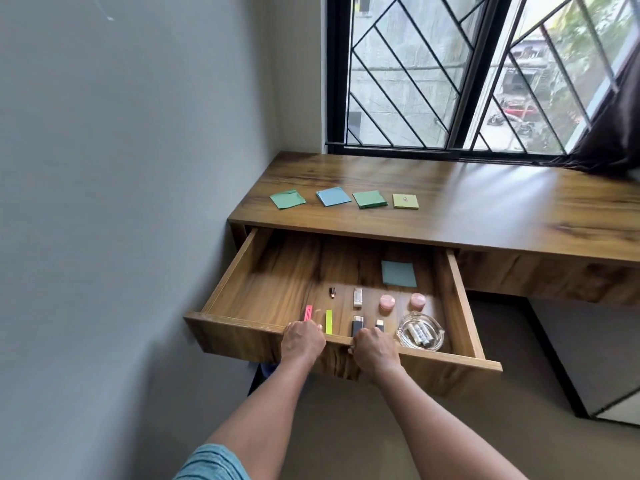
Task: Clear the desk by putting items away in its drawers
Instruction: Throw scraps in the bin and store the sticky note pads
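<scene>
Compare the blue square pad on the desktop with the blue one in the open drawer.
The blue square paper pad on the desktop sits in a row of four, brighter; the blue square paper pad in the drawer is the only pad there, duller. Both lie flat.

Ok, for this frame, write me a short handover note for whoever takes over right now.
Hands: left hand and right hand both grip the top edge of the front of the open drawer.
Done: the drawer holds a blue-grey sticky-note pad, a pink strip, a yellow strip, four small devices, two pink jars and a glass ashtray with batteries.
Left: four pads lie in a row on the desk: green pad, blue pad, second green pad, yellow-green pad. Put them away, then probably close the drawer.
</scene>
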Demonstrator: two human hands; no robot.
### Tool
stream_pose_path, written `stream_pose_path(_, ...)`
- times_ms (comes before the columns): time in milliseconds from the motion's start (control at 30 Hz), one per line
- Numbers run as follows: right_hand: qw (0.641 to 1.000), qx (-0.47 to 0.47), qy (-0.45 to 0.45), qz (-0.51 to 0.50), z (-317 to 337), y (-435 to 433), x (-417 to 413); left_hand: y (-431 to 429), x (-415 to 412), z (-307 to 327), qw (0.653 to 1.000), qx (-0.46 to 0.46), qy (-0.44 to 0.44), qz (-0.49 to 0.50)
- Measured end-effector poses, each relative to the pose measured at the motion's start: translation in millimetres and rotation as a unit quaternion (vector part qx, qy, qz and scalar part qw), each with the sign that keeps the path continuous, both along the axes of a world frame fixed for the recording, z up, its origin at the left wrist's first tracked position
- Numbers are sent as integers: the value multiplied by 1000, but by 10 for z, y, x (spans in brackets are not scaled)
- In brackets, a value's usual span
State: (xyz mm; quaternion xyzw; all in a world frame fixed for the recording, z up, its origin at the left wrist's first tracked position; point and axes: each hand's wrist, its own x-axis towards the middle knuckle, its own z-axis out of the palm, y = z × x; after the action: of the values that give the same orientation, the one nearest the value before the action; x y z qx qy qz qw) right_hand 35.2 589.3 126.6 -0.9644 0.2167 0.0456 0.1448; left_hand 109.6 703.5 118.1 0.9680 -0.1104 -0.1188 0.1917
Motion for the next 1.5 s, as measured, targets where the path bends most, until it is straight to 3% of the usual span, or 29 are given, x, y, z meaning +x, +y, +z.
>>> stream_pose_path(667,998,24,58,27,130,383,-598,462,-713,39,1000,14,-13,9)
stream_pose_path(1034,987,76,132,54,304,321,-527,505,-720,142,996,74,42,-5)
stream_pose_path(1201,977,170,126,29,400,114,-198,489,-363,229,993,96,63,-19)
stream_pose_path(1501,990,127,-21,-55,638,-509,1415,216,1543,467,999,34,-15,25)
